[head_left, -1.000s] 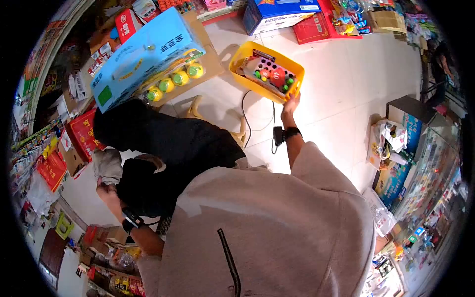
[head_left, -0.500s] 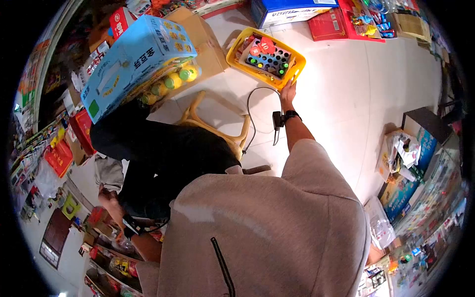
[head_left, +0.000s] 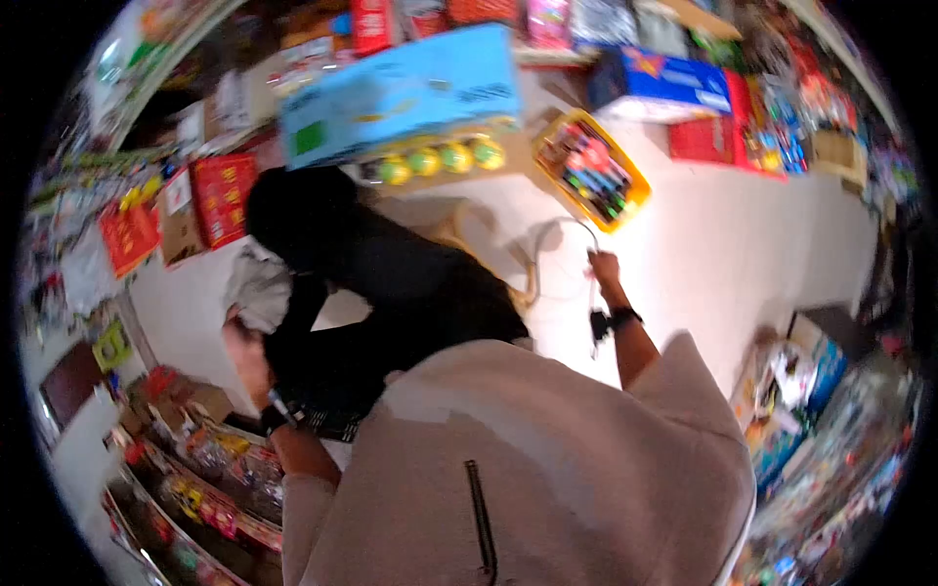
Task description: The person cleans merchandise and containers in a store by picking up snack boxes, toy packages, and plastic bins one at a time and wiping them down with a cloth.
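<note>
Low on the left, my left hand (head_left: 250, 363) has its fingers closed at the edge of a crumpled grey cloth (head_left: 262, 293); blur softens the grip. My right hand (head_left: 604, 268) is in front of the yellow basket (head_left: 637, 193), apart from its rim. Its fingers are curled in, with no object showing in them. Small bottles with dark and green caps and a red tag (head_left: 592, 154) lie in the basket. A thin cable (head_left: 567, 221) loops past my right hand to a black device (head_left: 599, 324) at the wrist.
A blue carton (head_left: 410, 93) with yellow-green round items along its side stands ahead on the left. Behind my leg is a tan plastic stool (head_left: 459, 234). A blue-and-white box (head_left: 655, 88) stands beyond the basket. Stocked shelves (head_left: 210, 459) line the lower left.
My right hand has come off the basket's near rim and drawn back, its fingers now curled. The view has turned, shifting the surroundings. My left hand stays by the grey cloth.
</note>
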A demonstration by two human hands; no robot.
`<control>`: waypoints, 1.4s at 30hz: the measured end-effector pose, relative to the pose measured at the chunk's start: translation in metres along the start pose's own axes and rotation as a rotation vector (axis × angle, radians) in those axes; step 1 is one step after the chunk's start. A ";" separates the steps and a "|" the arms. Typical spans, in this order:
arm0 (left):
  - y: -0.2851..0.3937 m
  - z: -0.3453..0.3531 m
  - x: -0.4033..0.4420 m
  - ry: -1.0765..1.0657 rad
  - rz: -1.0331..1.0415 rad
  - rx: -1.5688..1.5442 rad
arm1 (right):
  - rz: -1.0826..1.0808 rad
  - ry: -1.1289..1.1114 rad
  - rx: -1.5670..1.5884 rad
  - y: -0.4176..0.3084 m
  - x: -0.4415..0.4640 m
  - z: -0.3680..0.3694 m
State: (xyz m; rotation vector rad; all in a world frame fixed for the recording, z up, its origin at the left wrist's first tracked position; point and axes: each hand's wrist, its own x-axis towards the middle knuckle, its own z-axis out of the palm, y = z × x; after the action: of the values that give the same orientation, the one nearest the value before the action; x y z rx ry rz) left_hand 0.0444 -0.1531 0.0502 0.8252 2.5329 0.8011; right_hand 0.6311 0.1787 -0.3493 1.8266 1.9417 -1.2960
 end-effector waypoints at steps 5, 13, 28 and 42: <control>-0.053 0.002 0.047 0.358 -0.558 -1.086 | -0.085 -0.580 0.292 -0.164 -0.055 -0.072; -0.075 -0.022 0.088 0.434 -0.388 -1.190 | -0.639 -0.807 -0.071 -0.502 -0.153 -0.091; -0.185 -0.032 0.161 0.352 -0.307 -1.059 | -0.461 -0.817 0.414 -0.785 -0.049 0.170; -0.162 -0.076 0.189 0.352 -0.403 -0.858 | -0.226 -0.274 0.331 -0.927 0.168 0.370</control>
State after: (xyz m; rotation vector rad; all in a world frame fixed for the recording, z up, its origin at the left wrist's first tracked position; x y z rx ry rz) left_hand -0.2055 -0.1740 -0.0188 -0.1102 2.1304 1.7813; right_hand -0.3761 0.1729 -0.2562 1.4785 1.9124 -1.9257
